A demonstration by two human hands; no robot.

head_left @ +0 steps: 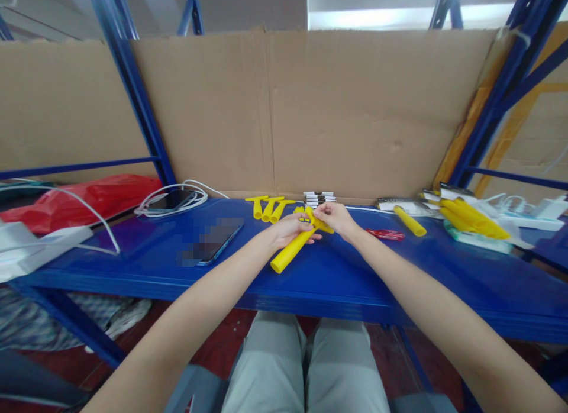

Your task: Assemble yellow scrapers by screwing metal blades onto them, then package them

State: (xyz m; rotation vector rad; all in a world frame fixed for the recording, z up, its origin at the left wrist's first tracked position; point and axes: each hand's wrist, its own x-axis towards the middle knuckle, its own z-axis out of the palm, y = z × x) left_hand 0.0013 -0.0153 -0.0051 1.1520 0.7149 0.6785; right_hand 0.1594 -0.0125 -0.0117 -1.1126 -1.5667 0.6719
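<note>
My left hand (291,231) is closed around a yellow T-shaped plastic handle (290,254), whose round hollow tube points down toward the front edge of the table. At the handle's upper, wider end, my right hand (336,218) pinches with thumb and fingers; whether a small part sits between them is hidden. Just behind the hands lie small yellow pieces (300,211). Three similar yellow T-shaped handles (268,209) rest in a row to the left of them. Red-handled tools (385,234) lie right of my right hand.
The blue table (248,277) backs onto a cardboard panel (332,117). A phone (219,242) lies left of my hands. Packs with black and white labels (319,198) stand behind. Rightward are a yellow tube (409,221) and bagged yellow parts (474,218). White cables (195,194) coil at left.
</note>
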